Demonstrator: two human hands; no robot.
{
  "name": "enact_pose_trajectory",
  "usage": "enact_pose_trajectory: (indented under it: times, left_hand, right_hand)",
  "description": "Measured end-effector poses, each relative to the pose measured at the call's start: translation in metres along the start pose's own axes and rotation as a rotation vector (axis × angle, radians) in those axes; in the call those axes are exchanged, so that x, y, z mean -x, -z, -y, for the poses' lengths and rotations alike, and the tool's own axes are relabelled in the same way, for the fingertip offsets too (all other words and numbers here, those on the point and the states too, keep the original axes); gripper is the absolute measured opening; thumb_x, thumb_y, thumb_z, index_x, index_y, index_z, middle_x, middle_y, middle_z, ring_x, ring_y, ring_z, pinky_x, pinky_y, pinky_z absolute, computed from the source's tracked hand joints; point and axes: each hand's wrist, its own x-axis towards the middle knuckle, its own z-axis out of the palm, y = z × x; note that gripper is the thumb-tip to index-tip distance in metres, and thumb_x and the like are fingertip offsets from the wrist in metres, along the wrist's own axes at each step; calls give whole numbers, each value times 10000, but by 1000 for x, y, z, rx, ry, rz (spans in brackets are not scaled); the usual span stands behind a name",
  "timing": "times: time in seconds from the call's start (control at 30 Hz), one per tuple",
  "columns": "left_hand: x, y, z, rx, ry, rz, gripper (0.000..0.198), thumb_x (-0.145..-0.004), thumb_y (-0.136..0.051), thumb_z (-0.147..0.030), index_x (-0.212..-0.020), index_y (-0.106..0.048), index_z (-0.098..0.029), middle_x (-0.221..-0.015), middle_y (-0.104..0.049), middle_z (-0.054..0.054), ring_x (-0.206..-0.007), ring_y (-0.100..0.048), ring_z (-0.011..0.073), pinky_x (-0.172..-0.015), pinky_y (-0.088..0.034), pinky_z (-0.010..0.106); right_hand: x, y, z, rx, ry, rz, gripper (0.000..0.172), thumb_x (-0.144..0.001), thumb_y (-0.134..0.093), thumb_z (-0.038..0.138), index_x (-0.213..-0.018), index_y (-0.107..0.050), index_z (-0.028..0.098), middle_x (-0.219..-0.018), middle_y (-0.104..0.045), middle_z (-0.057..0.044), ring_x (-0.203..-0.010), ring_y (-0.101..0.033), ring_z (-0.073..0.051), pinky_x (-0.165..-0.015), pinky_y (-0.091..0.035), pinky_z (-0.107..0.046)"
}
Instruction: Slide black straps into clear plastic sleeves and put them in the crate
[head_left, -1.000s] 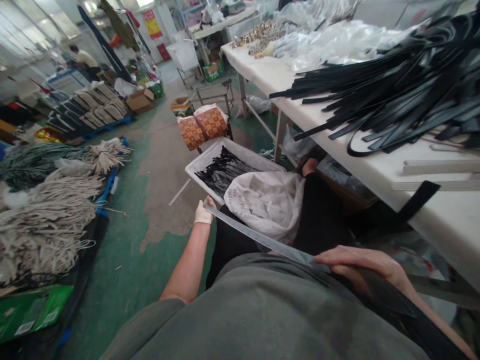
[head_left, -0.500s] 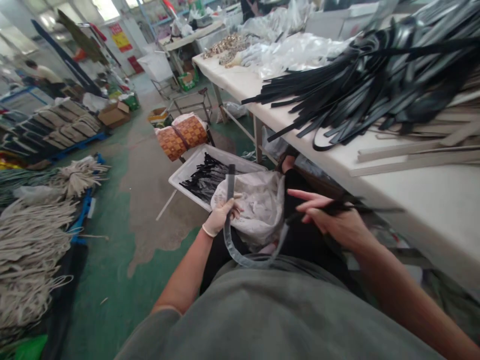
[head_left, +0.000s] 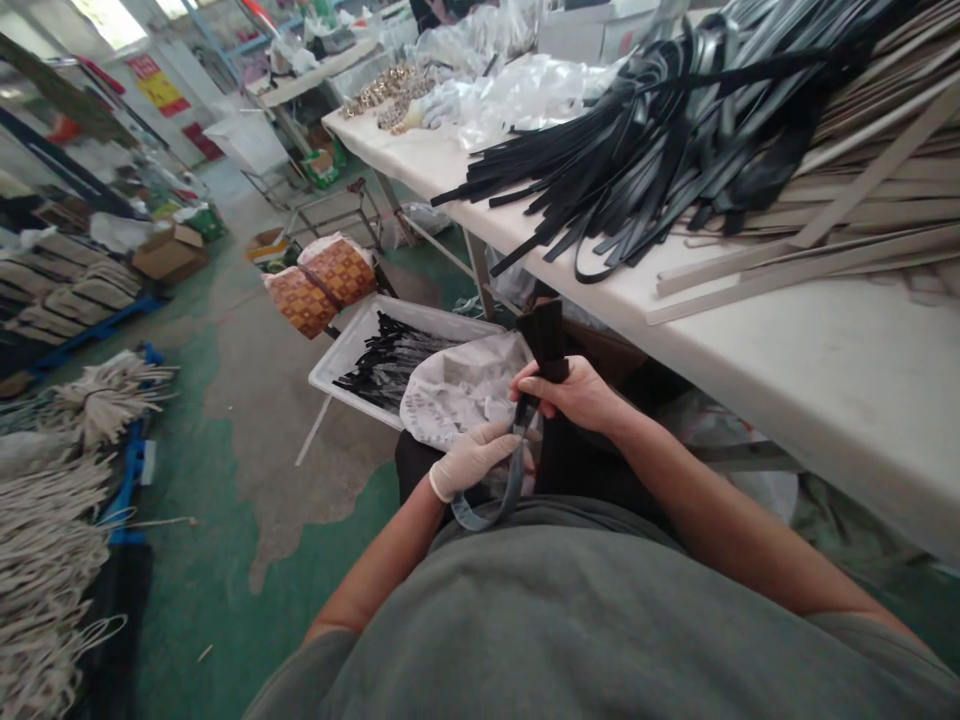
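Note:
My left hand (head_left: 474,457), in a pale glove, is closed on a grey strap (head_left: 501,500) that loops down over my lap. My right hand (head_left: 574,392), bare, grips the same strap where both ends are folded together, with the black ends (head_left: 547,335) sticking up above my fingers. The two hands are close together, just in front of my grey shirt. Behind them a crumpled white plastic bag (head_left: 459,390) rests on my knees.
A white tray (head_left: 352,345) of black strap pieces sits on the green floor. To the right a white table (head_left: 787,350) carries a heap of black straps (head_left: 675,130) and grey strips (head_left: 810,260). Cord bundles (head_left: 52,520) lie at the left; a checkered roll (head_left: 319,280) is behind the tray.
The strap was stretched straight between my hands, then bent into a loop. My hands have come together and the right hand now holds both ends folded upward.

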Motion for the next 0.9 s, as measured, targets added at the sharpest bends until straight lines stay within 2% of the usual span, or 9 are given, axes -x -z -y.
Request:
enact_pose_trajectory:
  times: [0.1,0.17,0.3,0.47,0.53,0.63,0.7,0.77,0.9]
  left_hand:
    - [-9,-17,-2,136,-40,-127,514,-738,-698,-580,-1012,-652,-147,-821,-715,66,-713,-654,167,-693,-492,285]
    - [-12,-22,-5,118,-57,-198,454,-750,-684,-571,-921,-654,-152,-775,-698,53,-699,-642,158,-689,-486,277]
    - [4,-15,1,-72,-13,-160,351,-815,-641,-506,-772,-651,-157,-723,-651,24,-638,-550,107,-644,-438,239]
    - [47,5,50,-55,112,-114,378,-790,-678,-507,-698,-631,-143,-651,-616,18,-600,-508,103,-600,-392,233]
    - [57,15,71,56,134,-192,453,-800,-634,-581,-705,-634,-138,-616,-612,24,-556,-507,106,-575,-394,241]
    - [58,43,84,267,59,-461,478,-758,-668,-608,-813,-677,-134,-612,-626,19,-556,-557,117,-600,-447,254]
    - [53,69,78,325,-13,-658,465,-678,-760,-565,-830,-699,-130,-651,-660,26,-622,-612,131,-677,-490,266]
    - [46,100,64,295,-32,-802,469,-612,-809,-539,-816,-715,-127,-718,-705,52,-691,-652,155,-725,-509,279]
    - [27,167,16,106,-11,-862,504,-625,-786,-564,-867,-730,-126,-777,-732,79,-726,-673,191,-679,-515,284]
  right_hand:
    - [-2,-6,-2,114,21,-4,284,-736,-706,438,-759,-721,155,-652,-690,-23,-440,-542,-96,-415,-427,-216]
    - [-1,-6,0,220,88,-17,267,-744,-697,427,-728,-711,161,-596,-646,-3,-436,-548,-99,-419,-420,-212]
    - [6,9,9,285,155,-116,297,-765,-689,465,-750,-709,168,-630,-638,-3,-436,-569,-112,-411,-415,-221]
    - [15,34,9,311,105,-292,323,-769,-695,476,-790,-720,155,-505,-575,16,-415,-514,-107,-444,-400,-231]
    - [18,41,6,313,64,-335,364,-776,-686,503,-821,-729,144,-462,-544,21,-416,-484,-108,-449,-380,-237]
    - [26,51,1,409,14,-362,460,-774,-655,576,-876,-749,138,-433,-506,28,-406,-439,-112,-438,-344,-251]
    - [35,60,-4,534,-2,-414,530,-754,-624,649,-859,-759,148,-428,-495,23,-406,-429,-122,-434,-333,-263]
    - [43,68,-10,656,-20,-459,591,-716,-595,723,-807,-758,163,-415,-479,19,-394,-420,-133,-428,-329,-278]
    - [38,71,-18,778,-42,-542,568,-700,-587,743,-746,-737,197,-406,-475,19,-384,-436,-154,-441,-352,-296]
